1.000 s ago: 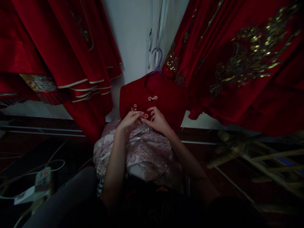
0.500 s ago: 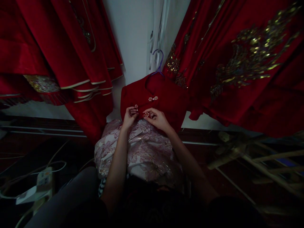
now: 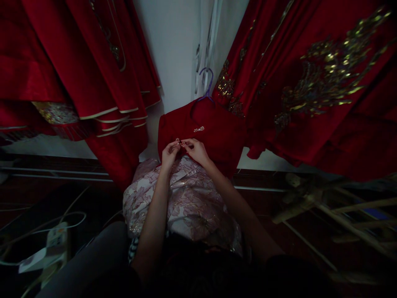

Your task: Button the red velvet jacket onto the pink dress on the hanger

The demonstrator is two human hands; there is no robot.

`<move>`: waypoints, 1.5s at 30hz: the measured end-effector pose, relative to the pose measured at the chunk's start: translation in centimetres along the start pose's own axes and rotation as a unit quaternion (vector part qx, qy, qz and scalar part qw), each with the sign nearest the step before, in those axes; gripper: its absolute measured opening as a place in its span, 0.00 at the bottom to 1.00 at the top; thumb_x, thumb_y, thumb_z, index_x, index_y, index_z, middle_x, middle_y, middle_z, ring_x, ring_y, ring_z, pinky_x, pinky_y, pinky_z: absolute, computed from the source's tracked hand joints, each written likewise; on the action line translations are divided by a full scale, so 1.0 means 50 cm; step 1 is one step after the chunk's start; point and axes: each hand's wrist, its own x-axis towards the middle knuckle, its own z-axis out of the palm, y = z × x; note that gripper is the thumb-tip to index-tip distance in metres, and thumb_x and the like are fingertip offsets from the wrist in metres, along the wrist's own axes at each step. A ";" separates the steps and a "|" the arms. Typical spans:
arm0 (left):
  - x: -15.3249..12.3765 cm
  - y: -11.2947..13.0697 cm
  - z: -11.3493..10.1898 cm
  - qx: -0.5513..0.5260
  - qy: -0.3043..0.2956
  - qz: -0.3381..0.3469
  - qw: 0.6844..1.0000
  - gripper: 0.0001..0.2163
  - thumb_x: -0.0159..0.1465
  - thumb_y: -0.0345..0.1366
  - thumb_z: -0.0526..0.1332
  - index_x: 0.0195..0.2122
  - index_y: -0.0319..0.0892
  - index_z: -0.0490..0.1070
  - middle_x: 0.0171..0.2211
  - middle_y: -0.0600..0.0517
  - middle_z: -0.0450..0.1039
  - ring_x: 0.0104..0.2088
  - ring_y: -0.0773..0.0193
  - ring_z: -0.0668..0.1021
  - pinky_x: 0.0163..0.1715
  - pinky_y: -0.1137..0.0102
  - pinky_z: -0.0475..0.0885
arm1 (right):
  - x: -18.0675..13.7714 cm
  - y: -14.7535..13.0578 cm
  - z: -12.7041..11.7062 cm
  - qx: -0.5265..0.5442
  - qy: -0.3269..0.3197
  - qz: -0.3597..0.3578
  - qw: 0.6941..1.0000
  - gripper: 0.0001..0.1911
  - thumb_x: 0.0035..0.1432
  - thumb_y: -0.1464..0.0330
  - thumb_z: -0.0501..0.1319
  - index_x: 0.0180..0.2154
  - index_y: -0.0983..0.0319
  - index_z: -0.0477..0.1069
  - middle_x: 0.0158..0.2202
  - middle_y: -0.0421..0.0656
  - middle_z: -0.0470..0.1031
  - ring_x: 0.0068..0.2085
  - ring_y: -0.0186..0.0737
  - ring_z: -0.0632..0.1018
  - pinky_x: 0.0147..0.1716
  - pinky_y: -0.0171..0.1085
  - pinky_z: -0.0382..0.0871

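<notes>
A red garment (image 3: 226,136) hangs in front of me on a purple hanger (image 3: 209,82). High on its chest sits a beaded flower clasp (image 3: 199,129), its two halves joined. Below it, my left hand (image 3: 169,155) pinches one half of a second beaded clasp (image 3: 178,140). My right hand (image 3: 197,152) has its thumb and fingertips closed on the other half, close against the left fingertips. Whether these two halves are hooked together cannot be made out. Pale pink floral fabric (image 3: 198,194) with metallic thread lies beneath my forearms.
Red garments with pale trim (image 3: 102,74) hang on the left, and a red garment with gold sequins (image 3: 331,66) on the right. A power strip (image 3: 57,240) with cables lies at lower left. A wooden frame (image 3: 335,207) stands at lower right.
My right hand has moved left and slightly up, bringing its clasp half to the one in my left hand. The left hand has barely moved.
</notes>
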 end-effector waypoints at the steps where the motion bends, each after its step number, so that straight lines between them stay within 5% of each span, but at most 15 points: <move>1: 0.000 0.001 0.002 0.001 0.009 0.005 1.000 0.16 0.53 0.39 0.66 0.42 0.39 0.73 0.43 0.46 0.76 0.43 0.64 0.77 0.52 0.63 0.69 | 0.001 0.000 0.002 -0.007 0.002 -0.003 1.000 0.13 0.60 0.70 0.56 0.45 0.60 0.74 0.46 0.44 0.77 0.38 0.34 0.79 0.45 0.35 0.72; 23: -0.007 0.016 0.001 0.170 0.060 0.084 0.980 0.12 0.54 0.40 0.65 0.36 0.39 0.79 0.36 0.47 0.80 0.37 0.59 0.80 0.46 0.63 0.72 | 0.008 -0.014 0.025 -0.083 0.055 0.006 0.995 0.10 0.61 0.69 0.57 0.41 0.60 0.75 0.41 0.44 0.76 0.38 0.37 0.77 0.44 0.36 0.70; 28: 0.004 0.003 -0.011 0.147 0.006 0.090 0.985 0.11 0.57 0.39 0.63 0.38 0.40 0.76 0.39 0.47 0.78 0.40 0.60 0.79 0.48 0.63 0.71 | 0.015 -0.015 0.003 -0.006 0.003 0.029 1.000 0.09 0.60 0.69 0.56 0.42 0.60 0.73 0.39 0.42 0.78 0.38 0.35 0.79 0.43 0.36 0.72; 32: 0.017 -0.018 -0.037 0.186 -0.034 0.063 0.980 0.09 0.59 0.35 0.59 0.38 0.41 0.74 0.40 0.47 0.76 0.43 0.59 0.77 0.52 0.61 0.68 | -0.044 0.001 -0.050 0.082 -0.060 0.067 0.993 0.10 0.60 0.70 0.55 0.42 0.61 0.72 0.40 0.43 0.78 0.40 0.34 0.79 0.40 0.36 0.74; 37: 0.014 -0.041 -0.065 0.330 -0.036 0.078 0.940 0.15 0.54 0.26 0.56 0.42 0.44 0.71 0.44 0.47 0.71 0.50 0.56 0.71 0.57 0.56 0.62 | -0.141 0.020 -0.107 0.055 -0.090 0.109 0.988 0.10 0.58 0.68 0.59 0.42 0.62 0.73 0.40 0.46 0.79 0.40 0.36 0.79 0.44 0.39 0.73; 45: 0.003 -0.051 -0.098 0.348 -0.035 0.018 0.937 0.15 0.46 0.34 0.68 0.35 0.42 0.67 0.35 0.50 0.68 0.37 0.59 0.73 0.44 0.62 0.69 | -0.139 0.045 -0.089 -0.022 -0.037 0.117 0.992 0.14 0.57 0.68 0.61 0.46 0.63 0.70 0.43 0.48 0.76 0.40 0.36 0.77 0.42 0.39 0.72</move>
